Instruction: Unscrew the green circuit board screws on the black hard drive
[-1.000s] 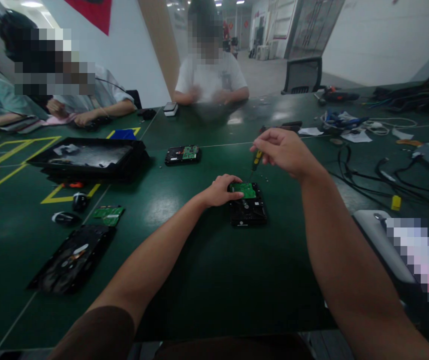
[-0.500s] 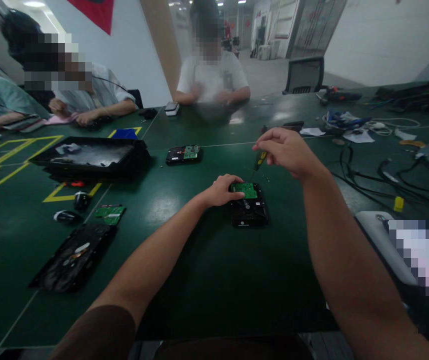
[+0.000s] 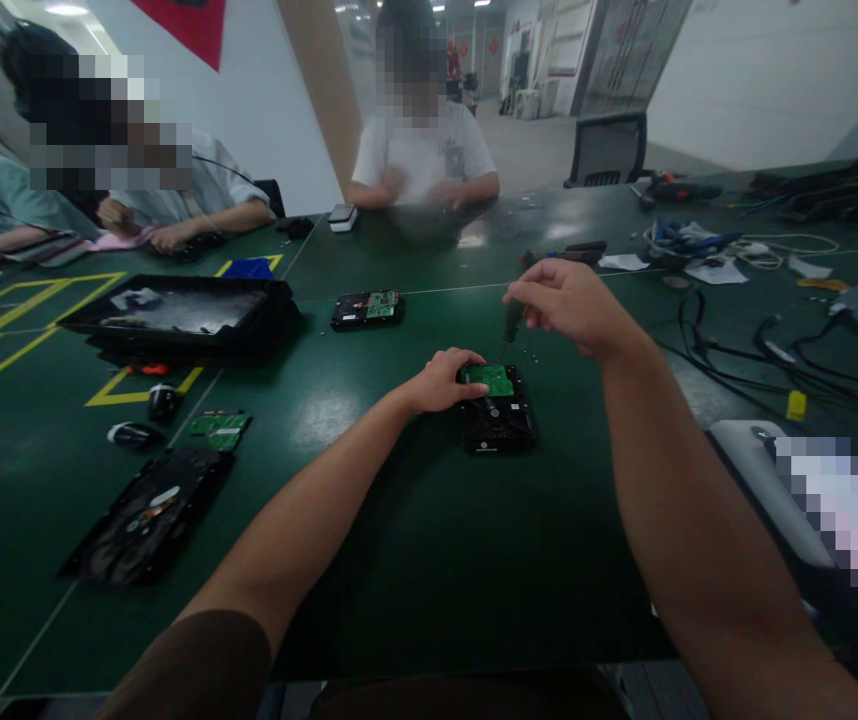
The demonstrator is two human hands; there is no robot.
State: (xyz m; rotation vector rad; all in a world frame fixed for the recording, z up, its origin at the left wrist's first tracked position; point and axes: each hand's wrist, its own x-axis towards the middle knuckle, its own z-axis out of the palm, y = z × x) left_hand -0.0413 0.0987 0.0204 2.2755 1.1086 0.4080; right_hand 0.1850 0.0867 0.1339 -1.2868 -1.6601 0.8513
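A black hard drive [image 3: 500, 425] with a green circuit board [image 3: 494, 380] facing up lies on the green table. My left hand [image 3: 448, 382] grips its left side, thumb over the board and fingers along the far edge. In my right hand [image 3: 560, 300] is a screwdriver [image 3: 511, 322], held nearly upright by its handle. The thin shaft points down at the far edge of the board; whether the tip sits in a screw is too small to tell. Several tiny screws [image 3: 531, 357] lie just beyond the drive.
Another hard drive [image 3: 367, 309] lies farther back. To the left are a black tray [image 3: 181, 310], a loose circuit board [image 3: 223, 430] and a bare drive body [image 3: 148, 515]. Black cables [image 3: 766, 350] and a phone [image 3: 774, 490] lie at right. Other people sit across the table.
The screwdriver's handle has turned in my right hand: its yellow marks no longer show. My left hand and the hard drive stay in place.
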